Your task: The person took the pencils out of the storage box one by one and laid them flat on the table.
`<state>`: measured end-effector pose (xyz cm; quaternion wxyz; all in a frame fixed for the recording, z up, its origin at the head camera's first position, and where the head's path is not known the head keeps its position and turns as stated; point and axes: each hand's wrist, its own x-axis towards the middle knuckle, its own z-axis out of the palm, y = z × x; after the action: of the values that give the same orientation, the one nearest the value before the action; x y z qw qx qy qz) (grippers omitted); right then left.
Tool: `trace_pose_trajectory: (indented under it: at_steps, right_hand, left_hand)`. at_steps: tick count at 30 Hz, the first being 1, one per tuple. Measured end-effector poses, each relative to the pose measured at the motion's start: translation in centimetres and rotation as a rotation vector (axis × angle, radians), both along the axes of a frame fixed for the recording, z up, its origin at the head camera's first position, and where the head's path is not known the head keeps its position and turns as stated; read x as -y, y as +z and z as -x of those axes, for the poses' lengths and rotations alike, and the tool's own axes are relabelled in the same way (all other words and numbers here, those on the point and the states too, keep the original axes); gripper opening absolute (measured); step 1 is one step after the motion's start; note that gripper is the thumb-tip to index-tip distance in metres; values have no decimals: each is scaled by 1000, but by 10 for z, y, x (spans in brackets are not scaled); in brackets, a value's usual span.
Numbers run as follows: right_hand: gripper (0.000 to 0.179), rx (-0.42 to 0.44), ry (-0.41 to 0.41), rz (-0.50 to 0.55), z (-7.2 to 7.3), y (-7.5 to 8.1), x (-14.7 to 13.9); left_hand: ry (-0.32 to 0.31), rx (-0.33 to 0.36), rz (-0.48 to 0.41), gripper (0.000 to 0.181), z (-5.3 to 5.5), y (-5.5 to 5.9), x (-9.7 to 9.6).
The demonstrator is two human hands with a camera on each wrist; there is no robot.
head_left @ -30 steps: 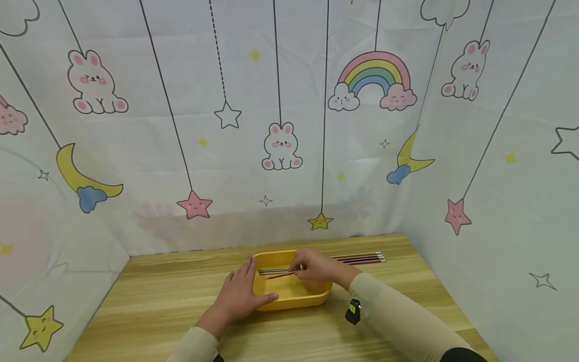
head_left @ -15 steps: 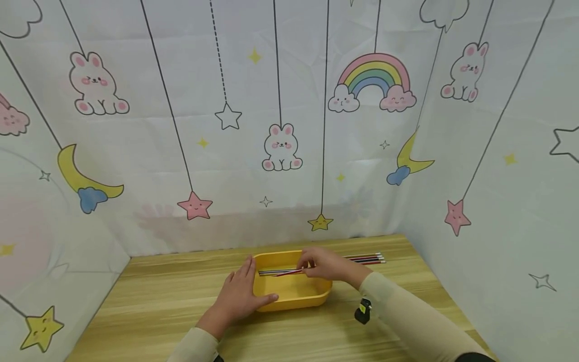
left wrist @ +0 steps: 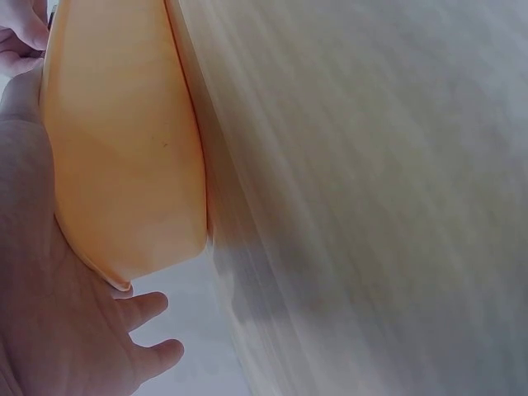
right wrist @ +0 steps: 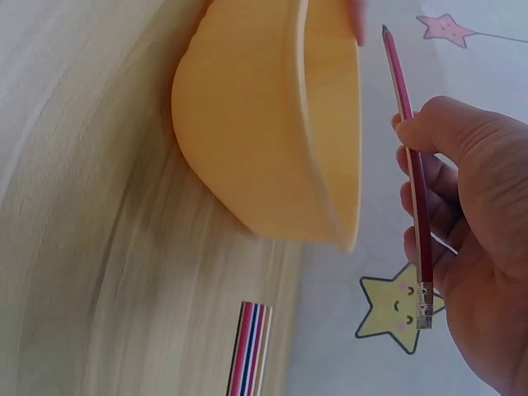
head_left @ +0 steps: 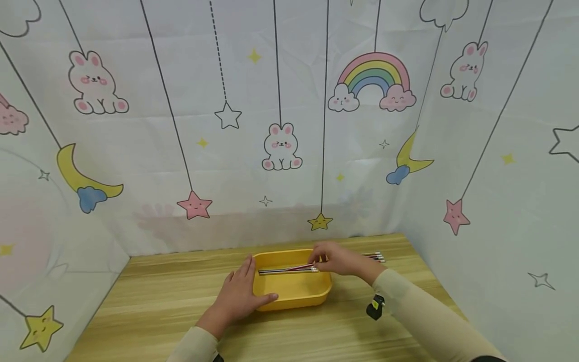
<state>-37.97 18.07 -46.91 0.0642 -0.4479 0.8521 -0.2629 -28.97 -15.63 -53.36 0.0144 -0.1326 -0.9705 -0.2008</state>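
Note:
My right hand (head_left: 334, 257) pinches a red pencil (right wrist: 419, 198) between thumb and fingers, over the back right of a yellow tray (head_left: 294, 302). The pencil's sharpened tip points left in the head view; the right wrist view shows its metal eraser end by the palm. Inside the tray, near its back wall, lie other pencils (head_left: 271, 272) with white ends to the right. My left hand (head_left: 239, 296) rests on the tray's left end, fingers straight along the side and thumb stretched over the front rim.
Several more pencils (right wrist: 249, 351), striped red, black and white, lie side by side on the wooden table (head_left: 163, 296) to the tray's right, partly hidden behind the right arm in the head view. A white printed cloth (head_left: 235, 166) hangs behind the table and at both sides.
My right hand has moved right and slightly back with the red pencil, uncovering the ends of the pencils inside the tray. The left hand and tray have stayed put.

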Motion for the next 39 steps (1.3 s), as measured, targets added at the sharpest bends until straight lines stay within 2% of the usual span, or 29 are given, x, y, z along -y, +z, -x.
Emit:
trace_pose_trajectory:
  at_steps: [8, 12, 21, 27, 39]
  right_hand:
    - [16, -2, -3, 11, 1, 8, -21]
    - [17, 18, -36, 7, 2, 9, -33]
    - [18, 65, -76, 83, 3, 9, -57]
    - [18, 53, -141, 70, 3, 5, -74]
    - [17, 73, -220, 52, 6, -2, -99]
  left_hand:
    - [-4, -7, -1, 133, 0, -1, 1]
    - [-2, -7, -4, 133, 1, -1, 1]
    - [4, -5, 3, 135, 5, -4, 1]
    - [7, 3, 11, 135, 6, -5, 1]
    - [-4, -3, 4, 133, 2, -3, 1]
